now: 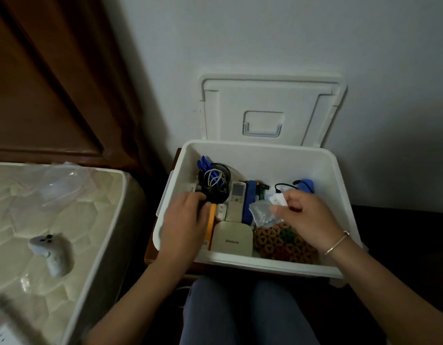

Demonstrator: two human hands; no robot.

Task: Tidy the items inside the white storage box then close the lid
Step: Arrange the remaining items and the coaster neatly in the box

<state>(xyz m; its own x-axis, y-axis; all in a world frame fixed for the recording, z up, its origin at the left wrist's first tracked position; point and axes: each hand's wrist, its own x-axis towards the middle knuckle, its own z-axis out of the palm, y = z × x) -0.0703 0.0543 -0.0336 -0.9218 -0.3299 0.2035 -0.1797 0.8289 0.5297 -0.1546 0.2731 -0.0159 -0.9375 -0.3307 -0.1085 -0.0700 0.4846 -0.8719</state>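
Note:
The white storage box (340, 185) stands open in front of my knees, its lid (270, 95) leaning back against the wall. Inside are a black mesh cup (215, 181) with white cables and blue pens, a white remote (236, 202), a beige flat device (231, 239), a blue object (305, 186) and a multicoloured woven mat (285, 241). My left hand (185, 220) reaches in at the left, its fingers curled at the base of the mesh cup. My right hand (307, 215) pinches a small clear bag of white beads (261, 214) above the mat.
A mattress (66, 235) lies to the left with a grey game controller (52, 252) and a clear plastic bag (63, 183) on it. A brown wooden headboard (41, 83) rises behind it. Dark furniture (402, 232) stands to the right of the box. My knees (240, 312) are below.

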